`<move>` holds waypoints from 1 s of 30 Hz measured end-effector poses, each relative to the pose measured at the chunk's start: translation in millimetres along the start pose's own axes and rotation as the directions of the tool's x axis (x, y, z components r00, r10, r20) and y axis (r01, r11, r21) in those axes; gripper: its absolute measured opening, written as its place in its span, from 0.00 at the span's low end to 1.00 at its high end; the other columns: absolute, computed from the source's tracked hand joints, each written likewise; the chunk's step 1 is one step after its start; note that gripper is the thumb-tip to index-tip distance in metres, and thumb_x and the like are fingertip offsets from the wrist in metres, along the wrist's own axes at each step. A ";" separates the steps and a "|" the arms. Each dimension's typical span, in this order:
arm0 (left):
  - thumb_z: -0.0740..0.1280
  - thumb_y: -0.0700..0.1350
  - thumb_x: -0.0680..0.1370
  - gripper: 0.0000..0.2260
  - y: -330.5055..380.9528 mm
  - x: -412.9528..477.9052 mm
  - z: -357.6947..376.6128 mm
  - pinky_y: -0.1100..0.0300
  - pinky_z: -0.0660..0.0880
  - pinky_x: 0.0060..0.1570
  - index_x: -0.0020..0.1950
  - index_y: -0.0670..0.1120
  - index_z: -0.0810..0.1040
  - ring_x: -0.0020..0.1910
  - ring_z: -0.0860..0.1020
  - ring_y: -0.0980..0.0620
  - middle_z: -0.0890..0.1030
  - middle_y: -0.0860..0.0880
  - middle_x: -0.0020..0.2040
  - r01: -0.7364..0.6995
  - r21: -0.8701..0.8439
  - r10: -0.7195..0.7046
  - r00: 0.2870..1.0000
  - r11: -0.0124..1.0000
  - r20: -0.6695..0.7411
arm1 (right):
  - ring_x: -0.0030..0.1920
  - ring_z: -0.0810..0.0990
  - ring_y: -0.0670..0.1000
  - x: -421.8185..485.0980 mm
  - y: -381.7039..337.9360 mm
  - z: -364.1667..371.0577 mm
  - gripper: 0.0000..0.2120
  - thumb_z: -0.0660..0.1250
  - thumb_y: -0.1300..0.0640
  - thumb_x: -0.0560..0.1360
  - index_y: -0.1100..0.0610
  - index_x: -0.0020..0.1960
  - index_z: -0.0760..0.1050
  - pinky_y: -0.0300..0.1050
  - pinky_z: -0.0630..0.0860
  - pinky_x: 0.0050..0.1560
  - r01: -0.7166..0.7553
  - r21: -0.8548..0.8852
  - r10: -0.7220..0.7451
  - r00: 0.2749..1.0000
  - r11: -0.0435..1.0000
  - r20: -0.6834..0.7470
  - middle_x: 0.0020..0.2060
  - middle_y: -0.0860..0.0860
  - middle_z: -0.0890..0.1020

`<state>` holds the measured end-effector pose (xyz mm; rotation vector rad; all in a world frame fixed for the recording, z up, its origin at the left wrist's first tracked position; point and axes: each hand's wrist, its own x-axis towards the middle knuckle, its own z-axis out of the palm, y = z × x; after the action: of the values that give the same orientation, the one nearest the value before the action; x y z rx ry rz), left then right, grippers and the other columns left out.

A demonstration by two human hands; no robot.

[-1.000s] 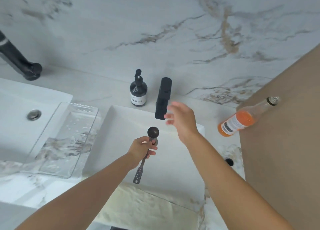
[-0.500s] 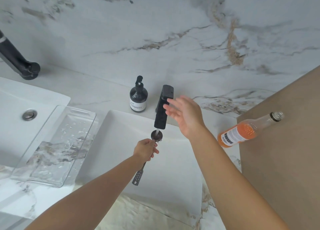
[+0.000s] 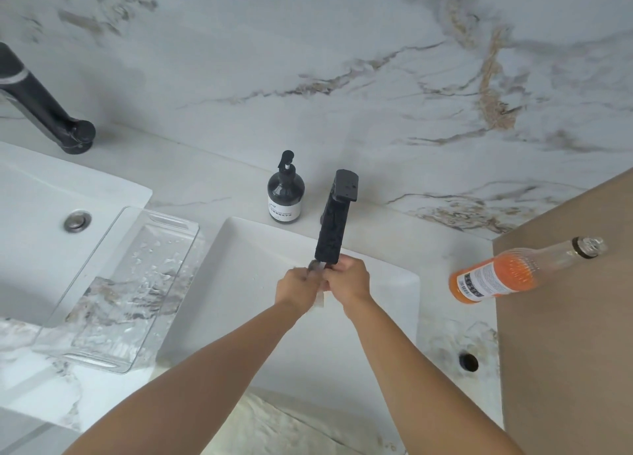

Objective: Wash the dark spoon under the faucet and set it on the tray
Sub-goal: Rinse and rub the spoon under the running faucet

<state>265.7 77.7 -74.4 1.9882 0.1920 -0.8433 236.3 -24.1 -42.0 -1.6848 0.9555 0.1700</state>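
I had both hands closed around the dark spoon [image 3: 313, 266] under the faucet [image 3: 334, 228], left hand [image 3: 296, 288] nearer the tray [image 3: 113, 283] lying off to my left, right hand [image 3: 347, 280] beside it.

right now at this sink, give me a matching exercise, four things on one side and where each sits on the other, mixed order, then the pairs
Things
1. clear tray
2. soap bottle
3. orange bottle
4. dark spoon

Places
A. on its side at the edge of the brown surface, right of the basin
B. between both hands, under the faucet spout
C. upright on the counter, just left of the faucet
D. on the counter left of the basin, spanning to the other sink

Pairs: 1-D, 2-C, 3-A, 4-B
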 end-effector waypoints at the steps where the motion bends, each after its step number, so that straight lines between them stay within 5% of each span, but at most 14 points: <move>1: 0.57 0.50 0.81 0.19 2.3 1.2 3.3 0.59 0.68 0.32 0.32 0.46 0.74 0.33 0.75 0.48 0.78 0.49 0.31 -0.012 -0.018 0.013 0.997 1.000 0.075 | 0.36 0.87 0.52 1.5 -1.3 -2.9 0.08 0.73 0.64 0.69 0.51 0.38 0.83 0.39 0.81 0.39 0.010 -0.030 -0.012 0.999 0.999 -0.036 0.37 0.50 0.88; 3: 0.55 0.46 0.80 0.19 5.4 0.7 8.1 0.59 0.66 0.31 0.31 0.46 0.73 0.31 0.72 0.49 0.76 0.50 0.29 0.002 -0.052 0.005 0.992 0.999 0.125 | 0.26 0.83 0.46 6.2 -1.2 -8.0 0.05 0.76 0.59 0.68 0.52 0.36 0.83 0.31 0.74 0.29 0.026 -0.061 -0.032 0.995 0.998 -0.090 0.30 0.48 0.85; 6: 0.55 0.55 0.81 0.21 5.2 0.1 13.4 0.59 0.66 0.29 0.35 0.46 0.77 0.30 0.72 0.50 0.77 0.50 0.32 0.031 -0.043 -0.031 0.999 0.999 -0.008 | 0.22 0.78 0.46 10.9 1.3 -7.6 0.06 0.75 0.58 0.69 0.59 0.35 0.82 0.31 0.72 0.24 0.082 -0.116 -0.094 0.991 0.990 -0.098 0.27 0.53 0.83; 9: 0.56 0.55 0.82 0.21 1.6 2.6 14.2 0.60 0.68 0.31 0.43 0.43 0.81 0.30 0.73 0.49 0.79 0.48 0.36 0.080 -0.155 -0.079 0.997 0.985 0.012 | 0.36 0.87 0.53 12.0 1.0 -9.3 0.06 0.70 0.64 0.70 0.58 0.43 0.85 0.42 0.83 0.41 0.077 -0.119 -0.072 0.996 0.990 0.045 0.36 0.54 0.88; 11: 0.58 0.53 0.82 0.19 2.4 2.5 9.6 0.63 0.62 0.25 0.37 0.44 0.77 0.20 0.68 0.54 0.74 0.50 0.26 0.141 -0.239 -0.125 0.989 0.961 0.079 | 0.40 0.88 0.55 13.2 2.4 -12.9 0.11 0.72 0.67 0.69 0.58 0.49 0.86 0.49 0.84 0.50 0.049 -0.049 -0.042 0.990 0.998 0.133 0.41 0.53 0.89; 15: 0.61 0.54 0.79 0.18 6.6 3.4 0.0 0.64 0.59 0.24 0.32 0.47 0.70 0.23 0.64 0.50 0.68 0.50 0.25 0.240 -0.222 -0.238 0.971 0.945 0.035 | 0.27 0.83 0.48 11.5 4.0 -10.4 0.05 0.75 0.59 0.67 0.54 0.43 0.85 0.46 0.85 0.43 0.076 -0.076 -0.070 0.994 0.994 0.081 0.29 0.44 0.86; 18: 0.56 0.43 0.81 0.15 7.2 2.1 1.6 0.62 0.59 0.25 0.34 0.45 0.68 0.21 0.63 0.53 0.69 0.51 0.22 0.299 -0.430 -0.190 0.942 0.852 0.278 | 0.35 0.85 0.49 11.2 4.7 -4.8 0.06 0.72 0.55 0.71 0.47 0.36 0.81 0.44 0.82 0.43 0.114 -0.107 -0.110 0.993 0.988 0.045 0.29 0.44 0.84; 21: 0.55 0.39 0.84 0.13 8.3 -3.9 -1.3 0.61 0.70 0.27 0.42 0.41 0.75 0.23 0.73 0.52 0.77 0.50 0.25 0.346 -0.561 -0.154 0.920 0.752 0.361 | 0.41 0.85 0.48 9.4 8.9 -7.6 0.06 0.70 0.56 0.74 0.48 0.41 0.84 0.38 0.78 0.42 0.111 -0.092 -0.104 0.992 0.990 0.074 0.36 0.44 0.86; 25: 0.55 0.36 0.83 0.10 17.2 -3.3 1.6 0.59 0.75 0.29 0.49 0.39 0.75 0.27 0.74 0.49 0.75 0.45 0.31 0.300 -0.682 -0.113 0.946 0.668 0.305 | 0.48 0.85 0.53 6.2 13.2 -9.5 0.10 0.66 0.52 0.78 0.50 0.56 0.83 0.52 0.82 0.56 0.080 -0.070 -0.071 0.991 0.994 0.117 0.48 0.49 0.87; 27: 0.56 0.34 0.82 0.10 24.0 1.0 7.9 0.55 0.76 0.35 0.49 0.38 0.77 0.32 0.75 0.47 0.77 0.42 0.36 0.299 -0.743 -0.155 0.953 0.599 0.259 | 0.46 0.86 0.56 0.3 13.6 -5.4 0.13 0.62 0.44 0.79 0.49 0.57 0.79 0.55 0.85 0.48 -0.061 -0.009 0.061 0.969 0.998 0.240 0.49 0.51 0.85; 30: 0.58 0.33 0.81 0.09 28.7 6.8 13.9 0.58 0.74 0.31 0.50 0.37 0.78 0.30 0.76 0.48 0.82 0.40 0.39 0.324 -0.747 -0.257 0.943 0.580 0.210 | 0.29 0.83 0.53 -8.1 19.1 -3.6 0.13 0.57 0.43 0.80 0.50 0.50 0.75 0.42 0.76 0.25 -0.145 -0.073 0.162 0.920 0.987 0.356 0.42 0.53 0.85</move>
<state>276.9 49.3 -63.0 1.0948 0.7350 -0.8435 217.0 -23.9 -50.5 -1.5474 0.8069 0.5907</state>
